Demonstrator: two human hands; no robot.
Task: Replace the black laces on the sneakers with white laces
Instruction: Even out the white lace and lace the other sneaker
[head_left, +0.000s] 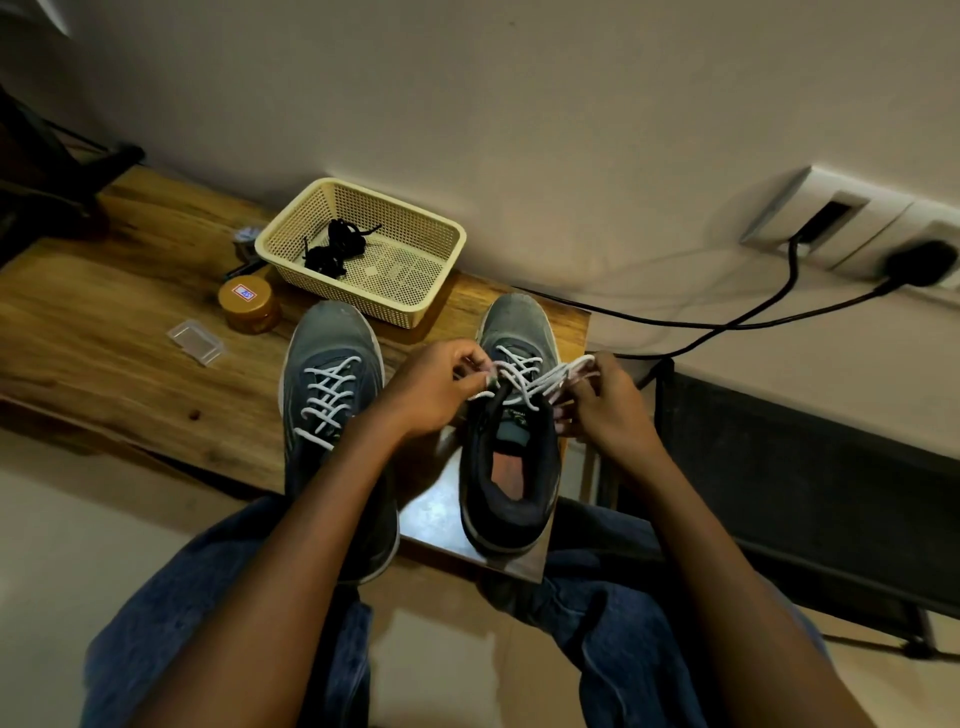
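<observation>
Left hand (434, 387), right hand (605, 402), fingers curled, pinching white lace (535, 379)

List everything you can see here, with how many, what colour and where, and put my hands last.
sneakers: two, grey-blue, side by side at table's near edge
white laces: threaded in both sneakers
black laces: bundled, inside basket
basket: one, cream, behind sneakers by wall
jar: one, amber, left of basket
clear case: one, left of jar
table: one, wooden
cables: black, running to wall sockets at right
left hand: pinches right sneaker's lace
right hand: holds lace loops
</observation>
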